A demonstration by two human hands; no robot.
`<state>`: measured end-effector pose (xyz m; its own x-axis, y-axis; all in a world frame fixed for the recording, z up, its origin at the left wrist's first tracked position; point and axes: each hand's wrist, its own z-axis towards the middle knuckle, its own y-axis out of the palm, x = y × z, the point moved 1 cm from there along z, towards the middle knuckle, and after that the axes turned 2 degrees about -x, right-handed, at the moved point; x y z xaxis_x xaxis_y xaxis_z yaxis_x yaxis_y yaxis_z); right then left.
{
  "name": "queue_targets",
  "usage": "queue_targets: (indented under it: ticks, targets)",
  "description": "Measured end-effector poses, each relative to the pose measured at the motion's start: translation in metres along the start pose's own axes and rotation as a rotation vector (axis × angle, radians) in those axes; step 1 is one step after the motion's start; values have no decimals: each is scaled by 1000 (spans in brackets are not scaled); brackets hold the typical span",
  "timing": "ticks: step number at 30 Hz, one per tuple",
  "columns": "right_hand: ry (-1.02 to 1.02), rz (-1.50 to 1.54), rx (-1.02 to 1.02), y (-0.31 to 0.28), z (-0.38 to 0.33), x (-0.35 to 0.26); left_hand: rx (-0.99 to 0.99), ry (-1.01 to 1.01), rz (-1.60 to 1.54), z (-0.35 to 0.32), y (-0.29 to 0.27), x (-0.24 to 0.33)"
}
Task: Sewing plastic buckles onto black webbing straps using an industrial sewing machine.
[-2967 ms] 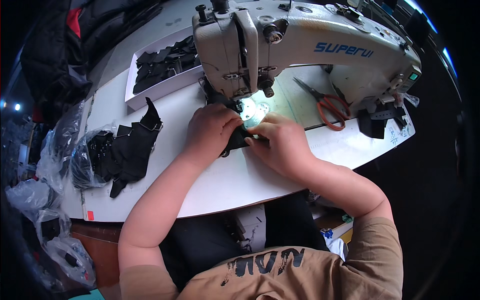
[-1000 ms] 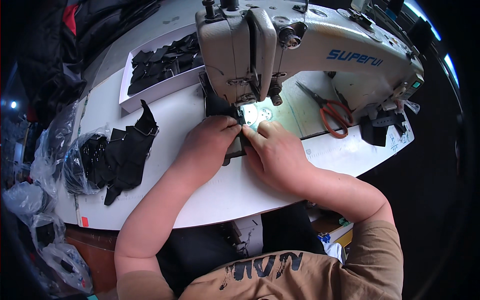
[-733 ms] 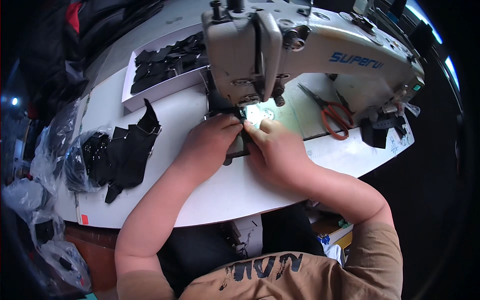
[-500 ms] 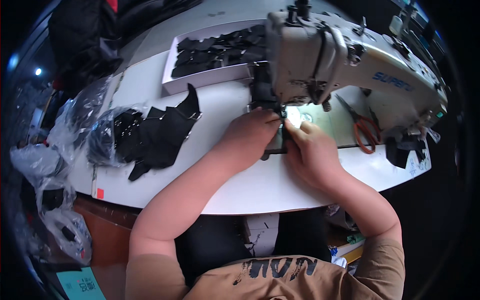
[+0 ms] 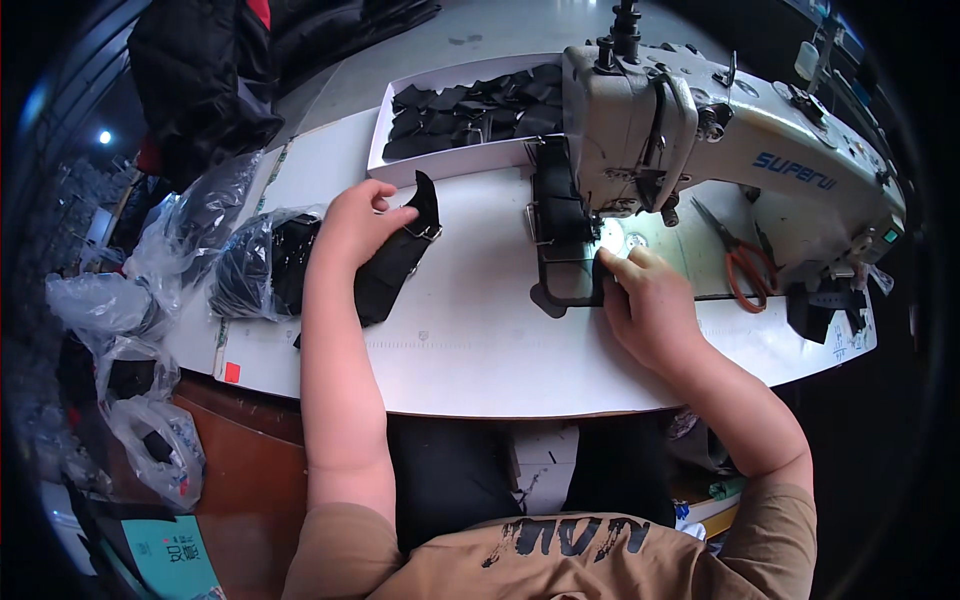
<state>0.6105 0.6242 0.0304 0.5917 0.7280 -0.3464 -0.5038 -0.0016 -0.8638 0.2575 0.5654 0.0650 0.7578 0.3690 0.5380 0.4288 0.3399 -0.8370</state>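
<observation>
At the left, my left hand point(image 5: 362, 222) reaches over a pile of black strap pieces point(image 5: 385, 282) with metal buckles. Its thumb and fingers are apart, with the thumb beside an upturned black tip; I see nothing held. Beside the lit needle area of a white sewing machine point(image 5: 690, 120), my right hand point(image 5: 652, 310) has its fingers curled on the edge of a small black strap piece point(image 5: 601, 275), partly hidden by the hand. More black strap with metal buckles point(image 5: 558, 205) lies just left of the needle.
A white box point(image 5: 455, 160) full of black pieces stands behind. Orange-handled scissors point(image 5: 745, 268) lie right of the needle. Clear plastic bags point(image 5: 110, 300) crowd the left table end, one around part of the pile. Black scraps point(image 5: 825, 308) sit at the right edge.
My left hand has left the needle area and moved left to the pile of black pieces. My right hand stays by the needle. The whole view has shifted slightly.
</observation>
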Motion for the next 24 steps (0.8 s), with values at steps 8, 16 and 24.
queue_targets:
  ticks: [8,16,24]
  targets:
    - [-5,-18,17,1,0,4,-56,43,-52,5,8,3]
    - [9,285,-17,-8,-2,-1,201,107,-564,-13,-19,29]
    - [68,1237,-865,-22,-4,-5,-185,185,-1144,-36,46,82]
